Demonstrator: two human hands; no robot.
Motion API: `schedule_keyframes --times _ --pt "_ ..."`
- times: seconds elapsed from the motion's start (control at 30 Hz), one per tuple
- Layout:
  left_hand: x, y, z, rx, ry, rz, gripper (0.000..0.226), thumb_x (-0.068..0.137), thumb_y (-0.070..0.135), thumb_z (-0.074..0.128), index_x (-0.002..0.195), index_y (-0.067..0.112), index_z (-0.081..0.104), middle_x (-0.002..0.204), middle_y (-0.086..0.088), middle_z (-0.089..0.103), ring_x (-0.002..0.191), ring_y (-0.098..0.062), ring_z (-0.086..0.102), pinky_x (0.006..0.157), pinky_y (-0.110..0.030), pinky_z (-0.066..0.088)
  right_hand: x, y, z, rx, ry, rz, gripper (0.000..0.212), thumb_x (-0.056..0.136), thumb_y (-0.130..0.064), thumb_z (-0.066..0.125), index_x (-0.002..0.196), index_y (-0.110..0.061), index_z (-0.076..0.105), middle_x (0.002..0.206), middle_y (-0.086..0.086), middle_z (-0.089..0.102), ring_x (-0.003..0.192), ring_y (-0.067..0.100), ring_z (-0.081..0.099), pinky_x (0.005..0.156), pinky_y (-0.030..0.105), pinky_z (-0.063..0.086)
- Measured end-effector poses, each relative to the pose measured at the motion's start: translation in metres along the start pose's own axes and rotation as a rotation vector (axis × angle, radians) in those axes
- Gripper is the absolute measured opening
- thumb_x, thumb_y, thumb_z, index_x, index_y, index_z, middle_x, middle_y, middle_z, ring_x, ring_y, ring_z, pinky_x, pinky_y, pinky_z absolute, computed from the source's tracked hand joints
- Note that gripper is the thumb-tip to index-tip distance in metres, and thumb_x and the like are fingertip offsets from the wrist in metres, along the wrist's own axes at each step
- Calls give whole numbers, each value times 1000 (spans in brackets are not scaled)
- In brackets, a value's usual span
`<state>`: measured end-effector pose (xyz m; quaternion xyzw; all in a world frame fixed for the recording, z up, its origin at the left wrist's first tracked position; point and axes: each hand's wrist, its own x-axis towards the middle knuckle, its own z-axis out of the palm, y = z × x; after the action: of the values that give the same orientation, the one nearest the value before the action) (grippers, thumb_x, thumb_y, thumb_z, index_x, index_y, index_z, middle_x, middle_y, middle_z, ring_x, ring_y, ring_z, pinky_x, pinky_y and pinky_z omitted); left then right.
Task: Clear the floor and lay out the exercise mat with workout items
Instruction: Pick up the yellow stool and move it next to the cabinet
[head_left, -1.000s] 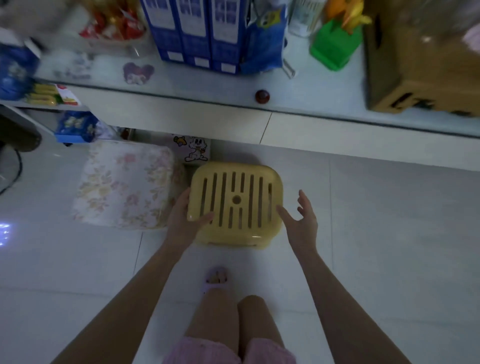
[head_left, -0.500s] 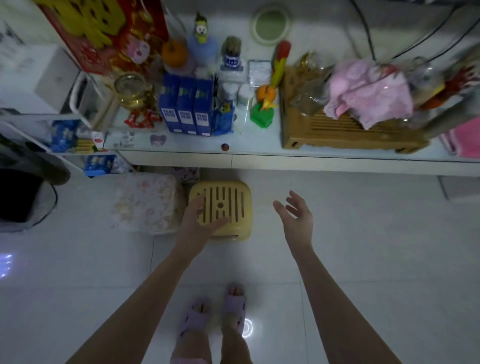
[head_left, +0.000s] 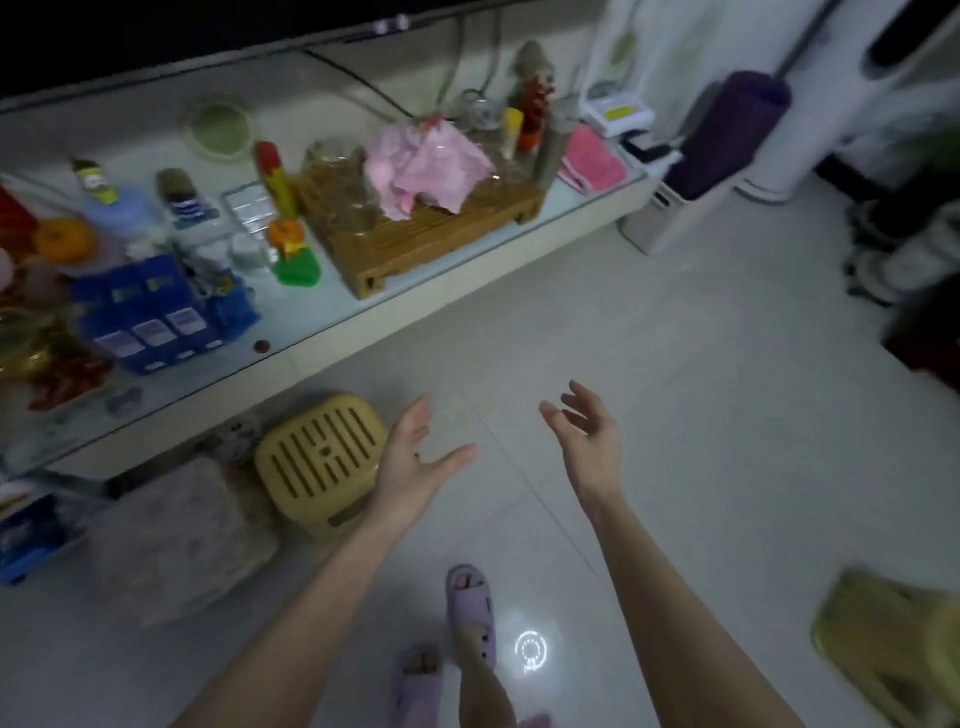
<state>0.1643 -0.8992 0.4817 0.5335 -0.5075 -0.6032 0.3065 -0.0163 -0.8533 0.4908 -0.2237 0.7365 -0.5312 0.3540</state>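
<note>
A yellow slotted plastic stool (head_left: 324, 460) stands on the tiled floor against the low TV cabinet (head_left: 457, 291), next to a floral cushion (head_left: 182, 535). My left hand (head_left: 415, 462) hovers just right of the stool, fingers straight, holding nothing. My right hand (head_left: 587, 436) is raised over bare floor, fingers spread and empty. A rolled purple exercise mat (head_left: 727, 130) leans upright at the far right, beside the cabinet's end. A second yellow stool (head_left: 888, 644) shows blurred at the lower right edge.
The cabinet top is crowded: blue cartons (head_left: 150, 317), a wooden tea tray (head_left: 421, 234) with pink cloth, toys. A white tower appliance (head_left: 810, 104) and dark objects stand at the right. White tiles (head_left: 675, 389) stretch ahead. My slippered feet (head_left: 467, 603) are below.
My left hand has come off the yellow stool, which stays by the cabinet. The view has swung right and up, bringing the rolled purple mat into sight.
</note>
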Motion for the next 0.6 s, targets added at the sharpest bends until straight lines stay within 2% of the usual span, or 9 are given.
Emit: schedule_keyframes --times 0.03,0.07,0.13,0.23,0.37,0.6 --pt "1 -1 1 -2 -3 9 77 71 4 78 137 13 39 130 -5 46 117 -14 43 92 -21 37 0 0 -1 -3 5 0 49 84 -19 71 129 -14 53 121 7 60 111 21 58 89 27 46" --pt "-9 1 34 24 -106 10 77 71 5 79 137 14 39 129 -4 46 117 -14 43 91 -22 35 -14 5 -42 15 101 6 48 84 -19 71 129 -15 54 120 6 60 111 21 58 89 28 46" --pt "-14 -4 50 42 -153 9 78 71 8 79 137 17 39 128 -2 46 116 -15 45 93 -26 34 -25 9 -64 20 143 17 48 83 -21 71 128 -17 54 119 4 60 110 19 58 87 27 46" --pt "-44 -1 116 104 -362 28 78 69 12 81 135 23 40 128 -1 48 115 -16 47 92 -29 35 -58 26 -145 68 340 44 47 83 -24 71 126 -20 54 118 1 60 110 17 58 85 24 45" --pt "-86 2 190 170 -565 76 78 70 16 81 135 26 40 129 0 48 117 -15 48 90 -25 37 -98 48 -229 117 523 72 47 83 -23 72 127 -18 55 116 1 61 109 17 59 85 25 45" --pt "-180 -6 319 241 -788 109 77 68 20 82 134 29 42 129 1 49 118 -14 48 99 -31 36 -165 89 -370 204 744 87 47 81 -23 73 124 -17 56 115 3 62 105 16 61 85 25 47"
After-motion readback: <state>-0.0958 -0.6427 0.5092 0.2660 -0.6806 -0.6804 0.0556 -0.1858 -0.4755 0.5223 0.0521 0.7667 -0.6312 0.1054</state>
